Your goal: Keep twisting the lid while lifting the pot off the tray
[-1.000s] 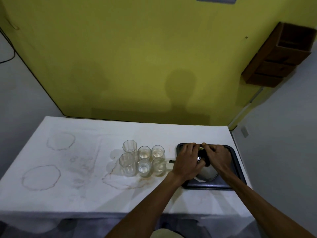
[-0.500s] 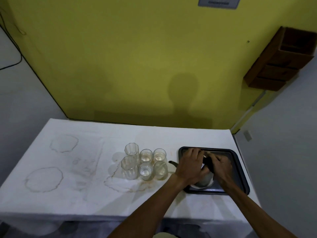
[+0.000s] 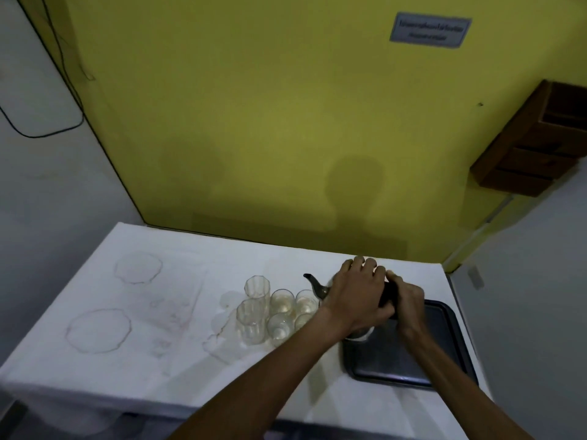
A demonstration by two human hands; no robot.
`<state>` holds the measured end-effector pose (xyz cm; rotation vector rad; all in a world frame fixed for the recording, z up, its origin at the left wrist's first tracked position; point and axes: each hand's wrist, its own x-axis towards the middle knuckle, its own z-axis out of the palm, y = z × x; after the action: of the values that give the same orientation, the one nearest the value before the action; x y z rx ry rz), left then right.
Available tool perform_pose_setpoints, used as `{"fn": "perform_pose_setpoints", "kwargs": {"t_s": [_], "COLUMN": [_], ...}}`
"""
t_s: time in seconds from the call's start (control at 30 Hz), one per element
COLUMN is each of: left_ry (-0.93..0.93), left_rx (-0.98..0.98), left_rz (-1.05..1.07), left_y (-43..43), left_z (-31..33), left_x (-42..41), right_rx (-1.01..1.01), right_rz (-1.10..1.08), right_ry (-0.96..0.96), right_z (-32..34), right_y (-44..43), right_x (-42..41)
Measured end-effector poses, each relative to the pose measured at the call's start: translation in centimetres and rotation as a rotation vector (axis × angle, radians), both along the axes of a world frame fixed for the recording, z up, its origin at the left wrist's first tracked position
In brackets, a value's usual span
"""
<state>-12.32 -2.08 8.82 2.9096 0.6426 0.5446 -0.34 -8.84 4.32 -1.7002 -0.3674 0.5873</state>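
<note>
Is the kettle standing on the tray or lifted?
Cannot tell for sure: both hands cover the kettle; its base shows at the tray's far-left corner.

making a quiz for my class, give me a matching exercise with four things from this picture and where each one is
Things:
1. kettle
2. tray
3. glasses
4. sign

Places:
a. on the yellow wall
b. held by both hands
c. clustered mid-table
d. at the table's right end

Pairs: 1-b, 2-d, 3-c, 4-a
</note>
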Motion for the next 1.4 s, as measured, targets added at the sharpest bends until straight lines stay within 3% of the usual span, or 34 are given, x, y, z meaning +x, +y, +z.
{"fn": "perform_pose_setpoints", "kwargs": {"t_s": [0.3, 0.77, 1.4], "left_ry": [-0.087, -0.327, -0.372], "left_rx": [-0.039, -0.302, -0.433], "left_rz": [0.13, 0.293, 0.312], "left_y": [4.5, 6.8, 7.8], "left_z": [2.0, -1.6, -2.0], "left_x": [-2.2, -5.4, -5.4], "right_rx": [-0.195, -0.423, -0.442], "right_rz": [0.064, 0.265, 0.329], "right_ry": [-0.197, -0.482, -0.625], "right_z": [4.4, 4.9, 6.6], "right_y": [5.5, 9.2, 10.3], "right_x": [-1.6, -4.5, -5.1]}}
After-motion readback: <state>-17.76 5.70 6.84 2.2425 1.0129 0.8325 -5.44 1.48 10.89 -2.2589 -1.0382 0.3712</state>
